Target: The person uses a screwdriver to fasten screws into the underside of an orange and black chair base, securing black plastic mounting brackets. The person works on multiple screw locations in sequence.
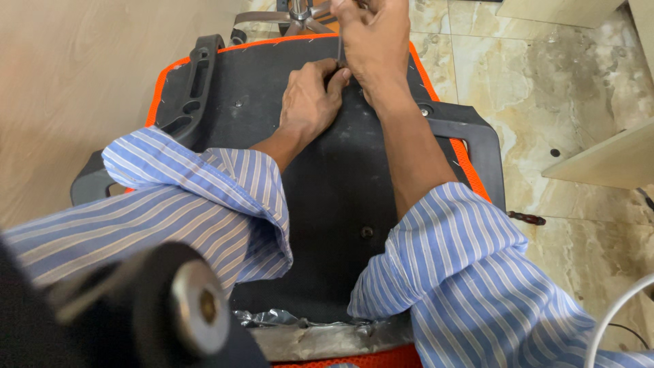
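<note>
1. we see an upturned chair seat (327, 177), black underside up with an orange edge, lying on the tiled floor (558, 82).
2. our left hand (310, 102) presses flat on the far part of the underside, fingers curled toward a thin metal tool (339, 48).
3. our right hand (375, 41) is clamped around that tool's upper end, holding it upright with its tip on the seat, right beside the left fingertips.
4. black armrests (194, 85) sit at each side of the seat.
5. a chair base (300, 13) shows beyond the seat; a dark wheel (197, 307) sits close to the camera.
</note>
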